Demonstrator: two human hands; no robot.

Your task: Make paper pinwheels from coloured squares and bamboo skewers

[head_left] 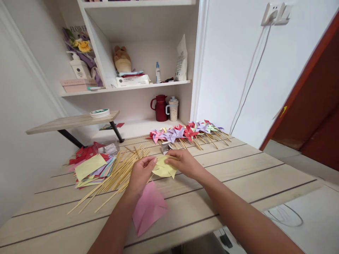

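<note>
A yellow paper pinwheel piece (164, 169) is held between my two hands above the table. My left hand (141, 171) pinches its left edge with thumb and forefinger. Fingers of my right hand (182, 162) are closed on its upper right part, hiding some of the paper. A pink paper sheet (149, 208) with creases lies below, partly behind my left wrist. Just beyond my hands sits a small open box (166, 147). Thin wooden sticks (116, 178) lie in a loose pile left of my left hand.
Finished pinwheels (185, 132) in several colours lie along the table's back edge. At left are a stack of coloured paper (91, 167), red paper scraps (86, 152) and a clear container (111, 147). A small raised stand (74, 121) is behind them. A red jug (160, 108) and a cup (173, 109) stand in the shelf.
</note>
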